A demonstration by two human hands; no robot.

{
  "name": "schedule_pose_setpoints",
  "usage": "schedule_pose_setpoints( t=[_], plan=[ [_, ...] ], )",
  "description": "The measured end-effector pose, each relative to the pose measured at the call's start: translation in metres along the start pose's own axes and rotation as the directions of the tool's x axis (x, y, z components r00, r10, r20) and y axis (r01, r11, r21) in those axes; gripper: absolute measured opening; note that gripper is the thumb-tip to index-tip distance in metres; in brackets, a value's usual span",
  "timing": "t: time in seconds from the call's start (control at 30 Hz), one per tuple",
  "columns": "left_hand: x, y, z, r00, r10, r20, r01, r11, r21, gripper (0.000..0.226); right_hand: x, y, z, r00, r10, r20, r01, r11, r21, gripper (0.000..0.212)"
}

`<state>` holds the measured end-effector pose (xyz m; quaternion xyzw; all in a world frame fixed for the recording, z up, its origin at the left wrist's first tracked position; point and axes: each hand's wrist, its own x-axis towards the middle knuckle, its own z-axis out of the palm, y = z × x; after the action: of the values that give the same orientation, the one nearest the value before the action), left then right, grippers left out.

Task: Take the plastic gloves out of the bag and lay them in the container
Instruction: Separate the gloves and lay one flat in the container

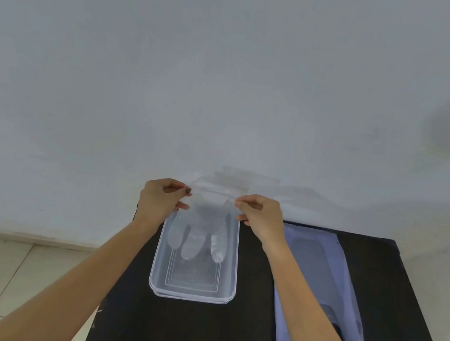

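Left hand [160,200] and right hand [259,215] each pinch the cuff of one plastic glove [204,225] at frame centre. Its long axis runs vertically, fingers hanging down into one clear container [157,282]. One bag [316,272] lies flat at right on the black table [194,336].

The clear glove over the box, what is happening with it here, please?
A person holds one clear plastic glove by its cuff, the left hand and the right hand each pinching a corner. The glove hangs over the far end of the clear plastic container on the black table, its fingers pointing down into it. The bag lies flat to the right of the container. The glove is not yet laid down.
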<state>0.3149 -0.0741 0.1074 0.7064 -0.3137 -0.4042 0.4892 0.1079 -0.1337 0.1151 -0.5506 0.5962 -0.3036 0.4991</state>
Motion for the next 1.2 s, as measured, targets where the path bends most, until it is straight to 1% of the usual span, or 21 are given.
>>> schedule_pose_setpoints(
  t=[0.17, 0.27, 0.37, 0.47, 0.53, 0.57, 0.67, 0.73, 0.8, 0.9, 0.97, 1.03, 1.1, 1.2],
  plan=[
    [-0.001, 0.004, -0.001, 0.998, -0.061, 0.019, 0.064, 0.981, -0.182, 0.022, 0.006, -0.003, 0.006, 0.997, -0.068, -0.041, 0.071, 0.993, 0.094, 0.007],
    [-0.008, -0.003, -0.003, 0.994, -0.105, -0.008, 0.099, 0.954, -0.284, 0.028, 0.0, 0.003, 0.008, 0.995, -0.088, -0.042, 0.093, 0.989, 0.116, 0.013],
    [-0.015, -0.017, -0.003, 0.985, -0.17, -0.029, 0.152, 0.933, -0.325, 0.032, -0.014, 0.017, 0.008, 0.998, -0.054, -0.024, 0.057, 0.989, 0.138, 0.023],
    [-0.024, -0.035, -0.002, 0.974, -0.224, -0.043, 0.201, 0.93, -0.307, 0.027, -0.028, 0.033, 0.01, 1.0, 0.017, -0.024, -0.011, 0.974, 0.225, 0.028],
    [-0.029, -0.047, -0.001, 0.968, -0.244, -0.053, 0.223, 0.941, -0.253, 0.02, -0.035, 0.04, 0.012, 0.996, 0.082, -0.044, -0.07, 0.973, 0.221, 0.029],
    [-0.032, -0.053, -0.001, 0.968, -0.244, -0.061, 0.227, 0.951, -0.211, 0.017, -0.036, 0.044, 0.013, 0.994, 0.099, -0.052, -0.088, 0.978, 0.189, 0.027],
    [-0.038, -0.066, -0.002, 0.971, -0.227, -0.069, 0.224, 0.973, -0.051, 0.008, -0.04, 0.054, 0.018, 0.995, 0.082, -0.053, -0.082, 0.997, -0.001, 0.012],
    [-0.044, -0.069, -0.001, 0.978, -0.203, -0.05, 0.204, 0.979, 0.004, 0.014, -0.042, 0.058, 0.022, 0.995, 0.092, -0.043, -0.095, 0.994, -0.06, 0.013],
    [-0.049, -0.072, 0.001, 0.986, -0.164, -0.038, 0.167, 0.98, 0.104, 0.019, -0.044, 0.061, 0.025, 0.995, 0.1, -0.023, -0.102, 0.988, -0.113, 0.018],
    [-0.054, -0.074, 0.006, 0.991, -0.131, -0.022, 0.132, 0.945, 0.298, 0.032, -0.049, 0.066, 0.028, 0.996, 0.084, 0.016, -0.077, 0.961, -0.266, 0.025],
    [-0.056, -0.075, 0.01, 0.991, -0.136, -0.001, 0.126, 0.919, 0.373, 0.042, -0.052, 0.066, 0.031, 0.996, 0.088, 0.033, -0.074, 0.946, -0.317, 0.028],
    [-0.058, -0.075, 0.015, 0.991, -0.131, 0.038, 0.102, 0.893, 0.438, 0.046, -0.054, 0.069, 0.035, 0.995, 0.088, 0.045, -0.065, 0.926, -0.372, 0.029],
    [-0.059, -0.075, 0.02, 0.99, -0.117, 0.074, 0.066, 0.87, 0.489, 0.045, -0.057, 0.07, 0.04, 0.996, 0.073, 0.06, -0.041, 0.903, -0.427, 0.025],
    [-0.058, -0.079, 0.026, 0.988, -0.107, 0.115, 0.02, 0.813, 0.582, 0.042, -0.058, 0.072, 0.046, 0.989, 0.11, 0.103, -0.047, 0.875, -0.482, 0.014]
  ],
)
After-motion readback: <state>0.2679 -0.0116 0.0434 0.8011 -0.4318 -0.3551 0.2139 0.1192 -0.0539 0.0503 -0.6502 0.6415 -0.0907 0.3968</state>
